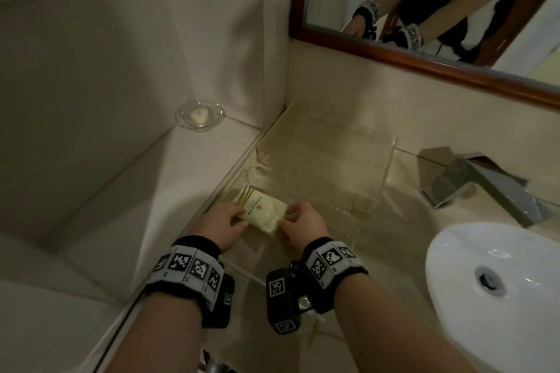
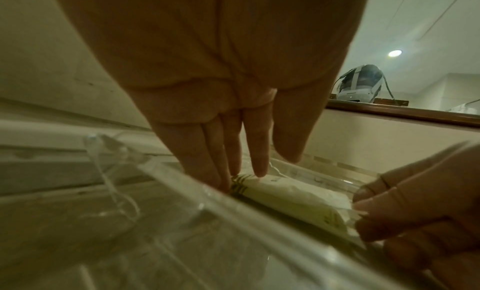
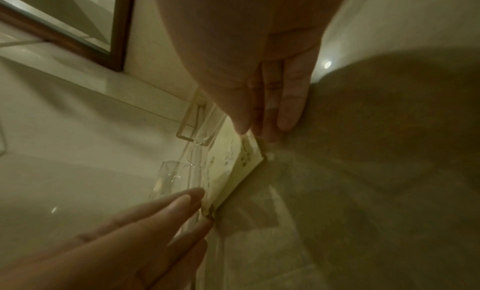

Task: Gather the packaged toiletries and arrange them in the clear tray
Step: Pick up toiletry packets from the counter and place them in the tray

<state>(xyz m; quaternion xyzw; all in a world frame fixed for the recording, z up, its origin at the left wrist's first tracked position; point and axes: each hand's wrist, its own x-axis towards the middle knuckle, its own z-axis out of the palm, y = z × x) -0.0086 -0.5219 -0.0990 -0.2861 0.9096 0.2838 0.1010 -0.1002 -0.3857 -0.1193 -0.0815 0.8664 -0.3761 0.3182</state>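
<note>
Hands meet at one pale yellow toiletry packet (image 1: 261, 214) lying flat in the clear tray (image 1: 375, 191), in its near left corner. The left hand (image 1: 222, 225) rests straight fingertips on the striped end while the right hand (image 1: 304, 225) pinches the opposite end. The packet's long axis runs between the two hands, equally near both.
</note>
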